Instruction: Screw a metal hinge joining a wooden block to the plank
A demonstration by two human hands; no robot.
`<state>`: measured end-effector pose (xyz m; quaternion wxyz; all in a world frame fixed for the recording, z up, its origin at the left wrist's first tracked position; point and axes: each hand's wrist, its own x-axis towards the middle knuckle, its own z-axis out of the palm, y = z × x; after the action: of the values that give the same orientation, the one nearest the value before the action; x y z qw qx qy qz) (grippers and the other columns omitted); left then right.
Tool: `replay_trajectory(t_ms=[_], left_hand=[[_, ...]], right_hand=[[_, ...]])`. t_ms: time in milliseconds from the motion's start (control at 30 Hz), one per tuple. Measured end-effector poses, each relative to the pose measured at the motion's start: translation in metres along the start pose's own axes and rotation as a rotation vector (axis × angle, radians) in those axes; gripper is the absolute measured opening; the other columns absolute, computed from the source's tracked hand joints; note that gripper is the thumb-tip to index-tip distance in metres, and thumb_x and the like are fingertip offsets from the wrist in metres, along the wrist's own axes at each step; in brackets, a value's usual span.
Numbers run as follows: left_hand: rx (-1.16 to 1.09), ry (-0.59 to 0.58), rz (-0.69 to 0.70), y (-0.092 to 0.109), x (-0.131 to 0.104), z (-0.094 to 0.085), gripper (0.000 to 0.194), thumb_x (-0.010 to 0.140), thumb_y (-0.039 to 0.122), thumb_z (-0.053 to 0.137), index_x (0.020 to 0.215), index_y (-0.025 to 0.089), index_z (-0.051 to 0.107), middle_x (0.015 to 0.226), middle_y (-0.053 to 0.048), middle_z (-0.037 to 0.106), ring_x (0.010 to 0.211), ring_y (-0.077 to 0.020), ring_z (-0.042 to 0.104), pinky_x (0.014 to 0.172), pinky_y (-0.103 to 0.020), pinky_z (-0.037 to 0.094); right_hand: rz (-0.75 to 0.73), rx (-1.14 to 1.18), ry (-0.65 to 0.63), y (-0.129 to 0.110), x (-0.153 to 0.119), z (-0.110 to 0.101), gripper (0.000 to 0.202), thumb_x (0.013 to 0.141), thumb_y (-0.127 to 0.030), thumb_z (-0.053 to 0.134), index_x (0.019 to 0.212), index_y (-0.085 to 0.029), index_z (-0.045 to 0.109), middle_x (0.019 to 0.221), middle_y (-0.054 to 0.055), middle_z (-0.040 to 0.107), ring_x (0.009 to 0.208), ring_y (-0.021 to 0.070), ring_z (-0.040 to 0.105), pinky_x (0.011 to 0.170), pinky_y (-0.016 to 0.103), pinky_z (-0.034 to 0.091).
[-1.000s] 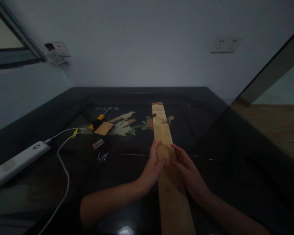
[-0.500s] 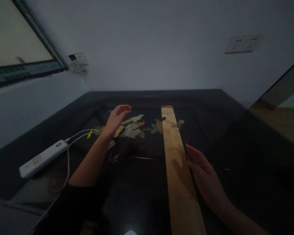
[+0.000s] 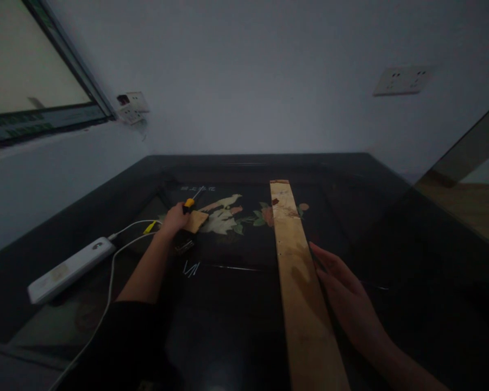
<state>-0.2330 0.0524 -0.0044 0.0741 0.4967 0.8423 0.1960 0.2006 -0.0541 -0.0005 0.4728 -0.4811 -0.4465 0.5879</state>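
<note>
A screwdriver with a yellow and black handle [image 3: 189, 203] is in my left hand [image 3: 175, 218], its shaft pointing up and to the right. Beside that hand lies a small wooden block [image 3: 196, 221]. A long wooden board [image 3: 299, 277] runs from the front edge of the view toward the back of the dark table. My right hand [image 3: 344, 293] is at the board's right side, thumb and fingers apart, holding nothing. Several nails or screws [image 3: 190, 268] and a small metal hinge-like piece [image 3: 184, 247] lie nearer than my left hand.
A white power strip [image 3: 71, 269] with white cables and a yellow tag [image 3: 149, 227] is on the left of the glossy table [image 3: 228, 326]. Behind the table stands a wall with sockets [image 3: 403, 80]. A window [image 3: 32, 60] is at the upper left.
My left hand has moved down and to the left and taken hold of the screwdriver. My right hand stays beside the board. The view has shifted slightly.
</note>
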Motion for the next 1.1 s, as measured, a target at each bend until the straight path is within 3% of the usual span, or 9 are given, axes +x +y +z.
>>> replay_trajectory(t_ms=[300, 400, 500, 633, 700, 833, 900, 1100], left_hand=[[-0.028, 0.076, 0.023, 0.012, -0.009, -0.004, 0.047, 0.077, 0.011, 0.052, 0.123, 0.009, 0.052, 0.124, -0.021, 0.058, 0.119, -0.0358, 0.051, 0.098, -0.046, 0.038], [-0.106, 0.091, 0.057, 0.027, -0.012, -0.013, 0.046, 0.079, 0.011, 0.050, 0.125, 0.007, 0.051, 0.128, -0.021, 0.055, 0.122, -0.0342, 0.048, 0.102, -0.045, 0.035], [-0.227, 0.067, 0.115, 0.055, -0.021, -0.018, 0.045, 0.082, 0.014, 0.050, 0.126, 0.009, 0.052, 0.130, -0.016, 0.055, 0.123, -0.0302, 0.048, 0.105, -0.042, 0.034], [-0.471, -0.101, 0.260, 0.109, -0.059, -0.011, 0.043, 0.086, 0.022, 0.051, 0.129, 0.019, 0.051, 0.123, -0.007, 0.062, 0.107, -0.0207, 0.060, 0.093, -0.032, 0.047], [-0.885, -0.346, 0.310, 0.136, -0.090, -0.003, 0.046, 0.085, 0.021, 0.053, 0.131, 0.017, 0.049, 0.118, -0.010, 0.063, 0.102, -0.0218, 0.063, 0.091, -0.037, 0.048], [-1.144, -0.606, 0.387, 0.172, -0.152, 0.013, 0.045, 0.082, 0.022, 0.059, 0.126, 0.020, 0.052, 0.117, -0.011, 0.062, 0.112, -0.0256, 0.057, 0.099, -0.042, 0.042], [-1.198, -0.668, 0.390, 0.179, -0.174, 0.020, 0.052, 0.080, 0.019, 0.061, 0.130, 0.022, 0.048, 0.124, -0.011, 0.059, 0.119, -0.0266, 0.053, 0.104, -0.044, 0.038], [-1.113, -0.619, 0.418, 0.185, -0.205, 0.030, 0.066, 0.078, 0.014, 0.060, 0.139, 0.023, 0.037, 0.135, -0.010, 0.052, 0.130, -0.0262, 0.043, 0.112, -0.045, 0.027]], right_hand=[[-0.018, 0.004, -0.034, 0.000, 0.002, -0.001, 0.036, 0.079, -0.041, 0.061, 0.115, -0.032, 0.061, 0.137, 0.000, 0.052, 0.130, 0.0242, 0.043, 0.112, 0.046, 0.030], [-0.052, 0.033, -0.049, 0.002, 0.004, -0.003, 0.036, 0.080, -0.039, 0.061, 0.115, -0.032, 0.060, 0.137, 0.000, 0.052, 0.131, 0.0234, 0.042, 0.114, 0.046, 0.027], [-0.098, 0.034, -0.041, 0.002, 0.007, -0.005, 0.034, 0.080, -0.036, 0.061, 0.114, -0.031, 0.061, 0.135, 0.000, 0.053, 0.131, 0.0217, 0.042, 0.115, 0.044, 0.024], [-0.170, 0.006, -0.022, -0.004, 0.015, -0.002, 0.030, 0.081, -0.035, 0.061, 0.111, -0.031, 0.062, 0.131, 0.000, 0.056, 0.129, 0.0198, 0.044, 0.115, 0.042, 0.025], [-0.181, 0.010, -0.039, -0.010, 0.022, 0.005, 0.031, 0.080, -0.035, 0.062, 0.111, -0.030, 0.062, 0.129, 0.001, 0.058, 0.126, 0.0197, 0.047, 0.114, 0.042, 0.028], [-0.092, 0.091, -0.105, -0.019, 0.033, 0.022, 0.040, 0.076, -0.040, 0.066, 0.114, -0.029, 0.061, 0.124, 0.003, 0.062, 0.121, 0.0197, 0.053, 0.110, 0.042, 0.034], [-0.052, 0.148, -0.150, -0.021, 0.036, 0.027, 0.039, 0.074, -0.042, 0.067, 0.111, -0.028, 0.064, 0.118, 0.003, 0.066, 0.115, 0.0192, 0.057, 0.107, 0.039, 0.038], [-0.014, 0.157, -0.169, -0.019, 0.036, 0.022, 0.029, 0.072, -0.045, 0.069, 0.089, -0.022, 0.069, 0.093, 0.002, 0.071, 0.088, 0.0161, 0.065, 0.085, 0.031, 0.050]])
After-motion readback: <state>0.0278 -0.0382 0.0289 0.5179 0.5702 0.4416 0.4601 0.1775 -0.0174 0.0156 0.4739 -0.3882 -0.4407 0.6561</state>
